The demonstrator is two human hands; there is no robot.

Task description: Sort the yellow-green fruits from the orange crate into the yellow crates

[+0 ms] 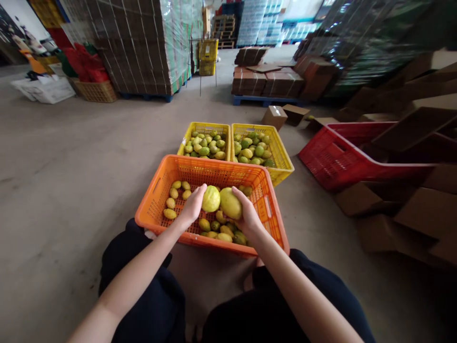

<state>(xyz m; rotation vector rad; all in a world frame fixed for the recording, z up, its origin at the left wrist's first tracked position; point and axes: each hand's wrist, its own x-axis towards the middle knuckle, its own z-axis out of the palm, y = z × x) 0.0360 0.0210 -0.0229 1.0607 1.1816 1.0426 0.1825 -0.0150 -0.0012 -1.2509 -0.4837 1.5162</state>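
Note:
My left hand (pixel 194 204) is closed around a bumpy yellow-green lemon (pixel 211 198). In my right hand (pixel 246 212) is a larger, smoother, paler lemon (pixel 231 204). The two fruits are side by side, seemingly touching, above an orange plastic crate (pixel 167 164). Inside that crate, several small yellow lemons (pixel 170 203) lie spread out on the left. A heap of yellow and green lemons (pixel 224 237) fills the near right part, partly hidden by my right hand and arm.
Two yellow crates (pixel 193 125) (pixel 282 155) of yellow-green fruit stand just beyond the orange one. A red crate (pixel 321 157) and cardboard boxes (pixel 424 209) crowd the right side. Farther back are a wrapped pallet stack (pixel 132 47) and flattened cartons (pixel 267 81) on a blue pallet.

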